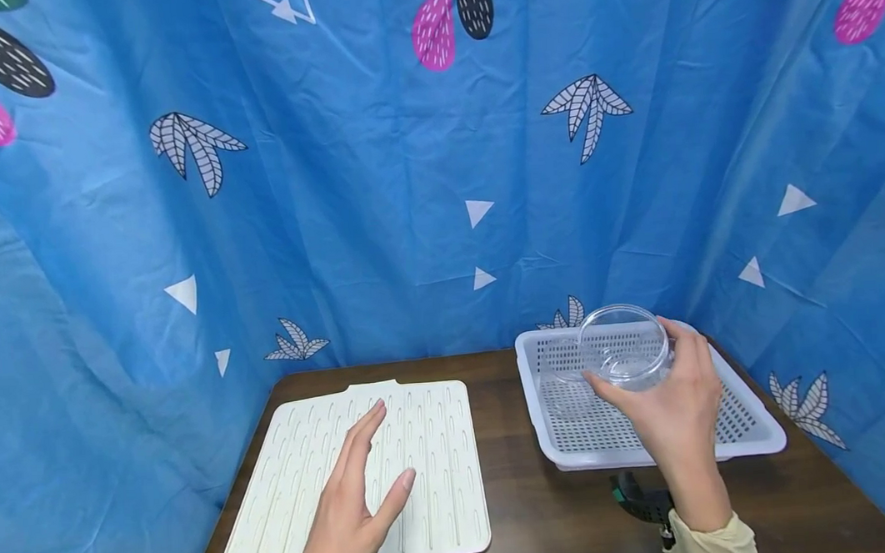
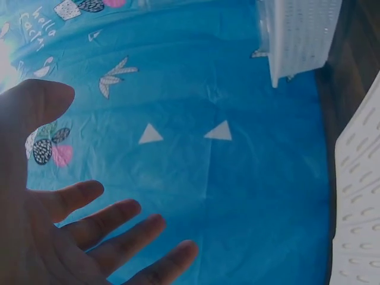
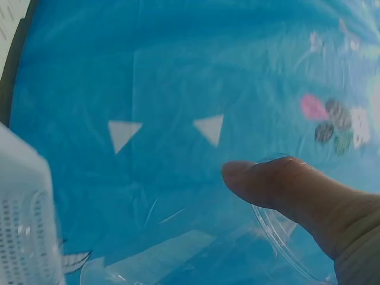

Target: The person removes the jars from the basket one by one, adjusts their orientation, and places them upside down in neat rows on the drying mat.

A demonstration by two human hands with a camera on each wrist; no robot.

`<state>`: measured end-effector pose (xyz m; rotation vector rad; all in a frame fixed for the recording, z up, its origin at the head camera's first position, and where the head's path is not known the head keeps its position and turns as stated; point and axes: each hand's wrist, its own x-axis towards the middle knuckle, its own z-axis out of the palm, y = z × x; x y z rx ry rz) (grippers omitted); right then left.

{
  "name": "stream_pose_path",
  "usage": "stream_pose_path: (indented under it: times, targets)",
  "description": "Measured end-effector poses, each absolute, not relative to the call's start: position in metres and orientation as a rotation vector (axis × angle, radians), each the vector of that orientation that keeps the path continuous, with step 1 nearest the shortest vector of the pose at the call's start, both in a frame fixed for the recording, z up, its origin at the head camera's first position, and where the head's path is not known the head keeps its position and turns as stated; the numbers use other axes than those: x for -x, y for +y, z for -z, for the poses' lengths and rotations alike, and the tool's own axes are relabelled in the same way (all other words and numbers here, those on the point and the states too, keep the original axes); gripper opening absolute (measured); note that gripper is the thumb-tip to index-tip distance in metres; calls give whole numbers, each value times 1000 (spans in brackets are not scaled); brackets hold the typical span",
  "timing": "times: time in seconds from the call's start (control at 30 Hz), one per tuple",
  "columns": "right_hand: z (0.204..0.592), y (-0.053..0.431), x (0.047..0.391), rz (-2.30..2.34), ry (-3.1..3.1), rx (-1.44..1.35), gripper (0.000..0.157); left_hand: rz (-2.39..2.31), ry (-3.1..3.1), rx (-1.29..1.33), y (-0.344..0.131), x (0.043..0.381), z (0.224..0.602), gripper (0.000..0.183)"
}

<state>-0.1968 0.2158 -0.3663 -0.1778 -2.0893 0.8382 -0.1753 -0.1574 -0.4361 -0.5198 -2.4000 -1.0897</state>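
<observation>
My right hand [image 1: 681, 410] grips a clear round glass bowl [image 1: 623, 344] by its side, with the thumb near the lower rim. The bowl is tilted, its mouth towards me, over the white plastic basket [image 1: 595, 461]. Inside the basket, at its left, another clear round container [image 1: 560, 366] shows faintly. In the right wrist view, my thumb [image 3: 279, 184] lies against the bowl's curved edge [image 3: 276, 237]. My left hand [image 1: 342, 511] hovers over the white ridged drainer mat [image 1: 441, 477], holding nothing. Its fingers are spread and slightly bent in the left wrist view.
A dark brown wooden table [image 1: 510, 490] lies under the mat and basket, with a strip of it between them. A blue patterned curtain [image 1: 380, 230] hangs behind and at both sides. A black strap-like piece [image 1: 642, 500] is at my right wrist.
</observation>
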Motion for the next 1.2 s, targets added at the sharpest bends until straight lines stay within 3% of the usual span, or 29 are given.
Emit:
stream_pose_path:
  times: [0.13, 0.57, 1.07, 1.2]
  targets:
    - [360, 203, 194, -764, -2044, 30, 111, 1112, -2369, 574, -154, 178, 428, 82]
    - [352, 144, 183, -563, -1962, -331, 125, 1244, -2269, 755, -147, 189, 398, 91]
    - [366, 95, 175, -296, -1955, -523, 113, 1418, -2165, 952, -130, 196, 380, 99]
    - [370, 86, 173, -255, -1946, -547, 116, 1465, -2148, 981, -125, 198, 380, 103]
